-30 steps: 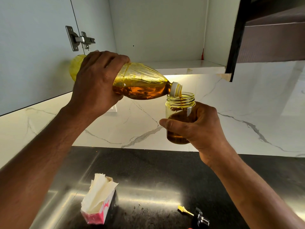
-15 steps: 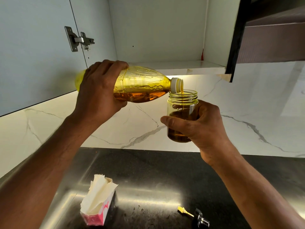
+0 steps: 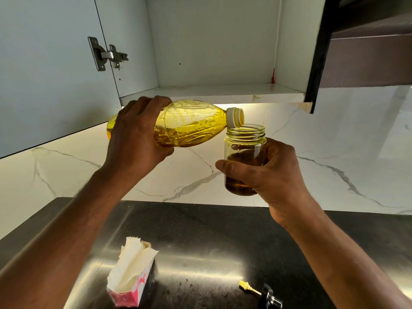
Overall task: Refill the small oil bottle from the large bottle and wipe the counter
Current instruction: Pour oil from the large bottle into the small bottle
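hands (image 3: 138,139) (image 3: 270,172) hold large bottle (image 3: 191,123) beside small bottle (image 3: 244,159).

Two bottles (image 3: 191,123) (image 3: 244,159), one tissue box (image 3: 131,275)

Bright under-cabinet light (image 3: 256,105) — counter (image 3: 200,270) glare, wide-angle bending.

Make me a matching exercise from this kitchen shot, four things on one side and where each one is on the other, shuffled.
Things:
1. large bottle
2. small glass bottle
3. tissue box
4. pour spout

Places:
A. gripped by the right hand
B. lying on the counter, near right
C. tilted in the left hand
D. standing on the counter, near left

Pairs: 1-C, 2-A, 3-D, 4-B
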A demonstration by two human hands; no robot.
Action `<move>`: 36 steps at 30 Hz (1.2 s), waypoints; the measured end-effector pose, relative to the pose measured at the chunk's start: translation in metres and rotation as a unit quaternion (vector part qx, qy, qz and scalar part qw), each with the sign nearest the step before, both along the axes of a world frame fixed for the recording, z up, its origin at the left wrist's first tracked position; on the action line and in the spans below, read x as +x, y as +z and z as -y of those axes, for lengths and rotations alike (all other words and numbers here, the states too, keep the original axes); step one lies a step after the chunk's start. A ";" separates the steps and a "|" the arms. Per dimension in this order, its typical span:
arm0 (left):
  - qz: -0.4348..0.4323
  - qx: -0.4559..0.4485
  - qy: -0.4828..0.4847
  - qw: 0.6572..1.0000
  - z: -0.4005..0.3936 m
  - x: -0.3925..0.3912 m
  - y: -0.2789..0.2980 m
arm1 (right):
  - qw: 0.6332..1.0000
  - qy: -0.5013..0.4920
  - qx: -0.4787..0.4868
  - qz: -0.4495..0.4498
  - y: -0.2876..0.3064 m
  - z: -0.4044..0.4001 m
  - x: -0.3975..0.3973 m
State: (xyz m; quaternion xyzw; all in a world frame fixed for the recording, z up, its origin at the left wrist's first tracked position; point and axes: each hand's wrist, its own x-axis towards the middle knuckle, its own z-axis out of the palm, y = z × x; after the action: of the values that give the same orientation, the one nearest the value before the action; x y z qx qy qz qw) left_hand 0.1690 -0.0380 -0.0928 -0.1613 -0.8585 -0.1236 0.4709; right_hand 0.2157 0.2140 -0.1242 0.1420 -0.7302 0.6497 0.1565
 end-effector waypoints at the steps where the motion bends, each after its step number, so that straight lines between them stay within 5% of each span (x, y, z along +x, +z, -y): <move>1: 0.001 0.002 0.001 1.000 0.000 0.001 0.000 | 1.000 0.000 0.000 0.001 0.000 0.001 0.000; 36: 0.045 0.067 -0.017 0.997 -0.002 0.008 -0.035 | 0.997 0.054 -0.061 0.013 0.004 -0.016 -0.004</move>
State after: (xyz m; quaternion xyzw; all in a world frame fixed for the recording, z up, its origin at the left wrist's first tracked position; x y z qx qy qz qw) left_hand 0.1765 -0.0357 -0.1282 -0.1385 -0.8656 -0.1957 0.4397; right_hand 0.2121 0.2305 -0.1199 0.1631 -0.6825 0.7023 0.1199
